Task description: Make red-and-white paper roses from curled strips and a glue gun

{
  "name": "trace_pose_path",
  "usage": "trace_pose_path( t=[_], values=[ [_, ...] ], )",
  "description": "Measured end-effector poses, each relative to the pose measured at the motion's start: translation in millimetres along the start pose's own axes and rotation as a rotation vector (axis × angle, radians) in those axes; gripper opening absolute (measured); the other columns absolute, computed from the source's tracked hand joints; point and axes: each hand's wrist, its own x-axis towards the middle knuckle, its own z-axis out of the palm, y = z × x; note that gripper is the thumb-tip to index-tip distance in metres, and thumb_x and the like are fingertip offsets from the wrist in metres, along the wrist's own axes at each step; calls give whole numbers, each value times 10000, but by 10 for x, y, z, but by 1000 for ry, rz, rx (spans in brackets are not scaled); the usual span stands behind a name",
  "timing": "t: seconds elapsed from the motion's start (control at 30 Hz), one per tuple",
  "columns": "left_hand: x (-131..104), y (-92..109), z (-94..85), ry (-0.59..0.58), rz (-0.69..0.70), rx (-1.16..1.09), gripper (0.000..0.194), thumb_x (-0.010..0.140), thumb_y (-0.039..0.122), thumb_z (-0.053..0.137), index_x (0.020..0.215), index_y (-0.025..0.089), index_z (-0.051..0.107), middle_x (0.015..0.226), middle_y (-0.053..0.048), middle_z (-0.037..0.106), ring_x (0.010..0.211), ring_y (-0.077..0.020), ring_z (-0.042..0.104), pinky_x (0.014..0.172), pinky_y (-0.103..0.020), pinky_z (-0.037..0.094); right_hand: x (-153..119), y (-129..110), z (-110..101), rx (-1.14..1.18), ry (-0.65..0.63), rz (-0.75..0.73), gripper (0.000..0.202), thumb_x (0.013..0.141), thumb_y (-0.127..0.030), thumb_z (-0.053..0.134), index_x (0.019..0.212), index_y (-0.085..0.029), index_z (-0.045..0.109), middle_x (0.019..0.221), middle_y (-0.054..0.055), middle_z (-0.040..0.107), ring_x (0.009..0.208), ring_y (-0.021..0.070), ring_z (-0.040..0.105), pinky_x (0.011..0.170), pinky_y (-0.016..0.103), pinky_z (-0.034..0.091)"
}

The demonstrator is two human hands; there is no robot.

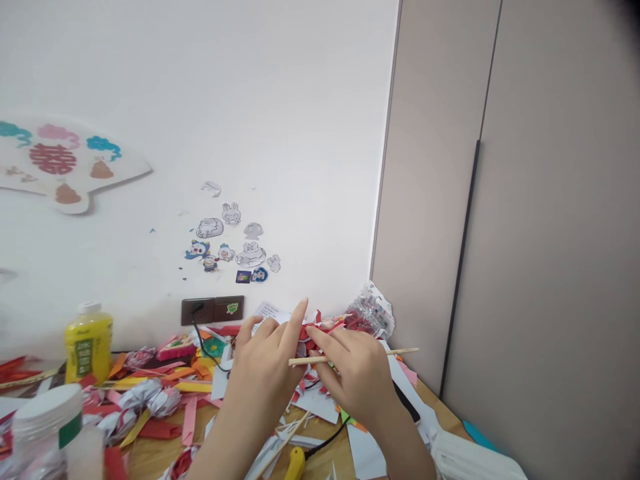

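Note:
My left hand (pixel 273 357) is raised over the table with its index finger pointing up. Its other fingers curl around the far side of a piece of red folded paper (pixel 309 331), partly hidden. My right hand (pixel 361 370) is closed, with a thin wooden stick (pixel 404 351) held across its fingers, one end reaching out to the right. The fingertips of my right hand also touch the red paper from the right. Below the hands, more red and white paper scraps (pixel 316 403) and several thin sticks (pixel 285 440) lie on the table.
A yellow bottle (pixel 89 350) and a white-lidded jar (pixel 47 413) stand at the left among coloured paper strips. A yellow tool (pixel 296 463) with a black cord lies in front. Behind are wall sockets (pixel 213 310) and a crinkled clear bag (pixel 373 310); a cupboard (pixel 540 267) rises at right.

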Motion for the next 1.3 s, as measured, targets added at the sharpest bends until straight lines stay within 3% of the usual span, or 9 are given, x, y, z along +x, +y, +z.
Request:
trace_pose_path(
  t=[0.23,0.47,0.63,0.93,1.1,1.3],
  values=[
    [9,6,-105,-54,-1,-35,642,708,41,529,1322,140,373,656,7,659,671,-224,581,784,-391,388,-24,2,-28,6,88,-29,281,949,-203,399,1025,-138,661,653,42,636,587,169,560,515,285,356],
    [11,-17,-196,-44,15,-42,674,732,64,510,1373,185,341,673,-2,668,656,-234,586,759,-395,394,-38,-19,-29,-3,84,-59,267,941,-212,393,987,-166,651,613,25,602,546,169,516,494,298,324],
    [-5,-18,-201,-75,10,-51,656,745,83,525,1372,182,360,691,-5,667,701,-242,595,778,-401,397,-37,-16,-23,45,110,-53,233,924,-204,412,946,-159,640,626,32,614,548,171,516,496,294,337],
    [-4,-27,-123,-9,39,69,524,756,55,521,1273,94,447,656,-19,677,673,-248,586,800,-430,369,-17,9,-9,94,8,-32,279,929,-212,410,1091,-137,625,645,31,667,543,158,566,507,280,381],
    [13,6,-132,-16,32,52,548,710,42,540,1247,108,459,669,-9,686,678,-240,596,815,-421,363,4,16,-19,157,-7,-6,282,920,-209,429,1098,-126,632,650,29,679,529,152,579,510,275,411],
    [19,26,-127,-54,42,-5,625,657,57,547,1271,116,441,690,-4,689,684,-232,596,806,-413,366,-11,50,-54,265,81,33,261,935,-170,418,1070,-169,641,691,24,707,576,145,619,567,261,462]
  ],
)
